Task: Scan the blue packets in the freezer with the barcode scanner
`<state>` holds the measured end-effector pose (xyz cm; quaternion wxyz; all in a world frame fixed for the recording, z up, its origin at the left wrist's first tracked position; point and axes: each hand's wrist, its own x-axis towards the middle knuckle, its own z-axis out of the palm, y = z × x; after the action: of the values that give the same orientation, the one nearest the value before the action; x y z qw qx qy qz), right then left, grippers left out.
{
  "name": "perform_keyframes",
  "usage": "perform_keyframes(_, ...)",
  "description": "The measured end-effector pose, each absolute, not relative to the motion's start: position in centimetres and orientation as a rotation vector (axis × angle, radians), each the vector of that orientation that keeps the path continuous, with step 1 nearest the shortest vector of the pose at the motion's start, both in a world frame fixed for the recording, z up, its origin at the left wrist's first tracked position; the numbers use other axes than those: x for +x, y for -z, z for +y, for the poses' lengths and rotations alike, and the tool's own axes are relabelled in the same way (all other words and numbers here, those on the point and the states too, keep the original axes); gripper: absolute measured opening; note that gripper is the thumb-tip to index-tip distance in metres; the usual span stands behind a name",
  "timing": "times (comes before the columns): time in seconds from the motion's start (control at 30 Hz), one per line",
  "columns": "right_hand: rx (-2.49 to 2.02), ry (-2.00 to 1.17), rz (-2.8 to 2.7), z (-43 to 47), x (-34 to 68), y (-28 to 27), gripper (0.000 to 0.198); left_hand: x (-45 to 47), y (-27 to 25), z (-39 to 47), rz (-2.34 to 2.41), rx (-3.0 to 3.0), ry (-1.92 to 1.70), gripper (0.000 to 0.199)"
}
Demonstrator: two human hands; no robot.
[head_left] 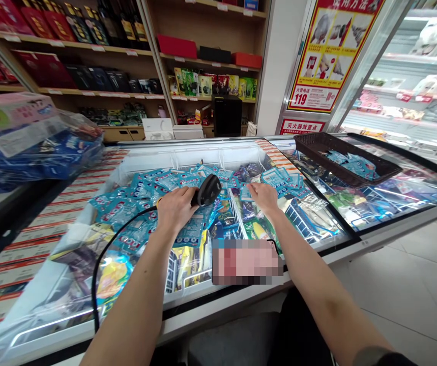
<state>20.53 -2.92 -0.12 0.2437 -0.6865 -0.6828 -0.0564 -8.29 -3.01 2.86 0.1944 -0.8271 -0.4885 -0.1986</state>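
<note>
My left hand (176, 208) is wrapped round the handle of a black barcode scanner (208, 190), whose head points to the right. From its grip a black cable (106, 246) curves down to the left. My right hand (266, 197) has its fingers pinched at the edge of a small blue packet (246, 192), just right of the scanner. Many similar blue packets (134, 216) lie spread in a heap over the freezer's glass top (218, 157), around and beyond my left hand. More blue packets (283, 178) lie behind my right hand.
A phone (246, 262), its screen blurred, lies at the freezer's front edge. A dark brown basket (348, 160) with blue packets stands at the right. Bagged goods (35, 142) are stacked at the left. Shelves (84, 46) with boxes and bottles line the back.
</note>
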Motion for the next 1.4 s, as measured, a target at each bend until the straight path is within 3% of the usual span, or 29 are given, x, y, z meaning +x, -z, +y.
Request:
perform_keyframes(0.13,-1.811,0.189,-1.867,-2.8,20.8,0.1,0.04,-8.2,-2.9,-3.0,-1.357,-2.32,0.556,0.032)
perform_keyframes(0.27,-1.867,0.093,-2.009,-2.4,21.3,0.5,0.051,-8.2,-2.9,-3.0,-1.347,-2.319,0.535,0.032)
perform_keyframes(0.57,-1.948,-0.103,-1.768,-2.0,21.9,0.8,0.08,-7.8,-3.1,-3.5,-1.361,-2.352,0.49,0.035)
perform_keyframes(0.83,-1.723,-0.208,-1.434,-1.8,22.5,0.7,0.04,-7.5,-3.2,-3.7,-1.346,-2.37,0.523,0.031)
perform_keyframes(1.4,-1.207,-0.575,-0.977,-2.1,21.9,-0.1,0.037,-6.8,-3.2,-4.1,-1.211,-2.553,0.521,0.032)
